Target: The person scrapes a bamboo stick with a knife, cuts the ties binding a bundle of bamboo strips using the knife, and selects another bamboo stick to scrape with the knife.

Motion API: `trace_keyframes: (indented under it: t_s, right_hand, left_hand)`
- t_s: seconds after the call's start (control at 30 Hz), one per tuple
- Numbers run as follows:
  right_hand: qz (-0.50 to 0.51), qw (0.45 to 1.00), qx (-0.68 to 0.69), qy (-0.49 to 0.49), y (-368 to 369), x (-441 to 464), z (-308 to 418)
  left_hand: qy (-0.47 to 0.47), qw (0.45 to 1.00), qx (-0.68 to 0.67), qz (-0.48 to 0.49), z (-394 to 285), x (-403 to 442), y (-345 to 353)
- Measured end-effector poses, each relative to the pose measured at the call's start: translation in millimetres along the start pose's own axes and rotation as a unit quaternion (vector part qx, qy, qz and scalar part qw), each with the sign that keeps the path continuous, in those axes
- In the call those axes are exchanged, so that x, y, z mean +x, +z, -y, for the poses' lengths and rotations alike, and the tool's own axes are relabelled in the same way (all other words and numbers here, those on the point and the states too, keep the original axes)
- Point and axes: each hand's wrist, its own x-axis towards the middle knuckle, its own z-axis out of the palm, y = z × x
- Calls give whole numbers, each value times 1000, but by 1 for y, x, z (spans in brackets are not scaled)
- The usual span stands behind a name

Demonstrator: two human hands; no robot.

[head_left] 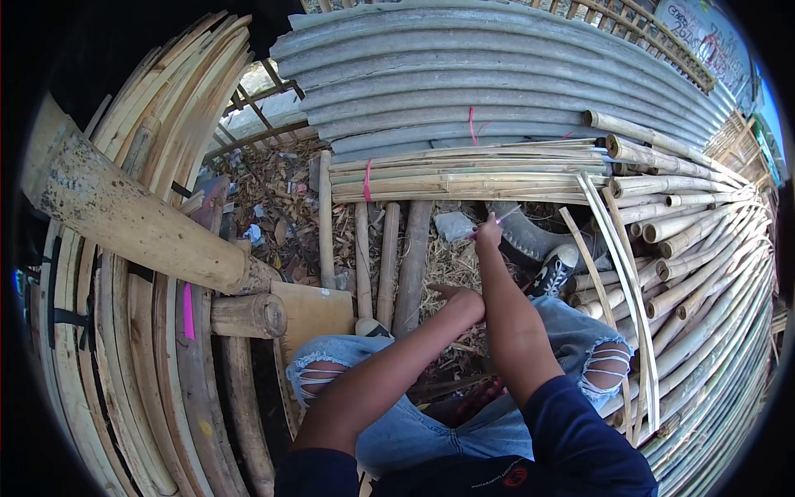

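Note:
My right hand [489, 233] is closed round a thin pale object [507, 214] with a bit of pink beside the fingers; its kind is too small to make out. It is stretched forward, just in front of a bundle of split bamboo strips [464, 176] tied with a pink band [368, 180]. Closer to me, my left hand [457, 300] is bent beside my right forearm, its visible fingers stretched to the left over the littered ground. Nothing shows in it. A dark tire [523, 236] lies just right of my right hand.
Bamboo poles [662, 228] are piled on the right, with loose split strips [621, 290] leaning over them. Long slats [149, 331] and a thick bamboo post [141, 207] stand on the left. Corrugated sheets [497, 70] lie behind the bundle. Short poles [411, 265] lie before it.

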Motion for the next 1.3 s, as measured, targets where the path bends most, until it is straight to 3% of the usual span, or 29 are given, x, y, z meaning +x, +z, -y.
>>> trace_keyframes:
  t_s: [0.03, 0.07, 0.13, 0.2, 0.27, 0.3, 0.47, 0.53, 0.57, 0.73, 0.8, 0.83, 1.0, 1.07, 1.13, 1.17, 1.2, 1.23, 1.3]
  right_hand:
    - [-33, 997, -71, -22, 8, -3, -9]
    - [-66, 987, -142, -42, 16, -4, -20]
    - [21, 971, -230, -57, 1, -49, 3]
    - [47, 953, -268, -135, -26, -84, 32]
    - [32, 918, -350, -183, -34, -57, 31]
    - [40, 914, -365, -172, -39, -44, 35]
    - [38, 935, -330, -122, -55, -33, 35]
    - [49, 910, -380, -162, -46, -21, 22]
    - [71, 896, -389, -201, -45, -14, 15]
    - [139, 873, -392, -255, -31, -7, 6]
    - [56, 910, -371, -176, -28, -56, 31]
    - [109, 907, -391, -114, -28, -68, 43]
    - [106, 899, -405, -126, -11, -93, 49]
    - [165, 883, -411, -155, 2, -81, 39]
    - [121, 878, -438, -151, -7, -106, 61]
    - [108, 873, -450, -154, -11, -102, 65]
    - [93, 868, -461, -157, -14, -96, 69]
    - [96, 875, -450, -149, -18, -93, 74]
    - [101, 884, -431, -148, -25, -77, 73]
  left_hand:
    - [-39, 995, -77, 42, 13, 23, 1]
    - [-38, 995, -90, 21, 23, 17, -3]
    - [-116, 991, 60, -24, 7, -42, 1]
    - [-121, 991, 55, 10, -16, -48, 20]
    - [-17, 995, 32, 89, -42, -60, 47]
    - [-18, 995, 34, 88, -48, -59, 50]
    - [226, 973, 28, 26, -73, -80, 65]
    - [251, 951, 122, -137, -33, -139, 43]
    - [248, 951, 119, -140, -39, -113, 52]
    - [250, 906, 27, -341, -48, 17, 78]
    - [266, 907, 0, -326, -57, 56, 86]
    - [277, 906, -20, -319, -58, 60, 85]
    - [390, 846, -158, -329, -59, 60, 96]
    - [439, 805, -226, -328, -55, 54, 103]
    - [483, 757, -295, -327, -45, 32, 102]
    - [481, 758, -297, -326, -41, 12, 99]
    - [385, 862, -133, -303, -31, -51, 78]
    - [274, 924, 37, -265, -26, -85, 67]
    - [260, 910, 87, -312, -31, -23, 102]
